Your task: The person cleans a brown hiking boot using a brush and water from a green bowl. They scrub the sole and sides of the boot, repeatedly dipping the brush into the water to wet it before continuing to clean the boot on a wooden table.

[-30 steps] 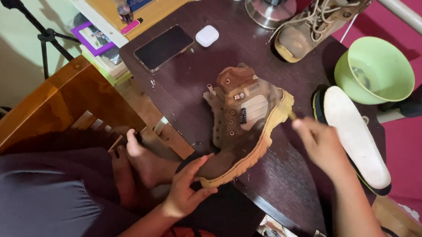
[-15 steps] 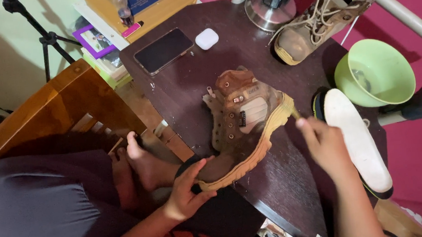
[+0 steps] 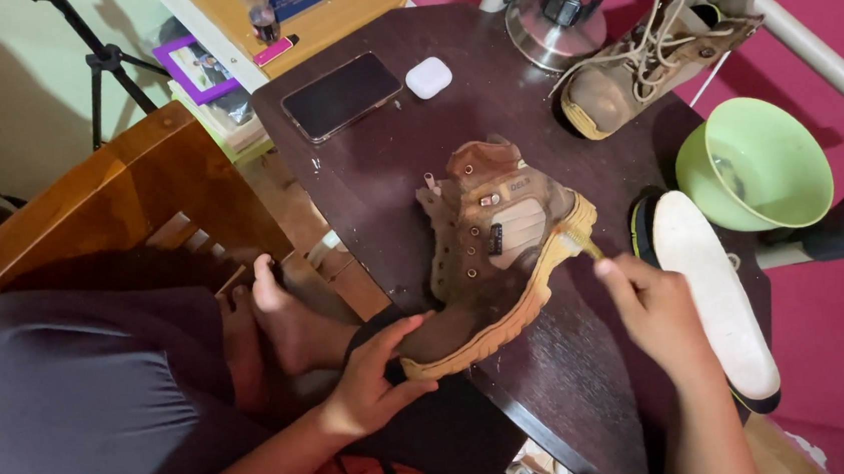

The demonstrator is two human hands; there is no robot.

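A brown boot with a tan sole is seen lying on its side near the front edge of the dark round worktop. Its toe end is gripped by the left hand, fingers closed around the sole edge. A small brush is pinched in the right hand, and its bristles are pressed against the sole's rim near the heel.

A second boot, laces loose, is noted at the far side of the worktop, beside a metal lamp base. A dark phone and a small white case lie well apart from the held boot. A white insole rests just right of the right hand, with a green bowl beyond it. A bare foot is seen below the worktop's edge, next to a wooden chair.
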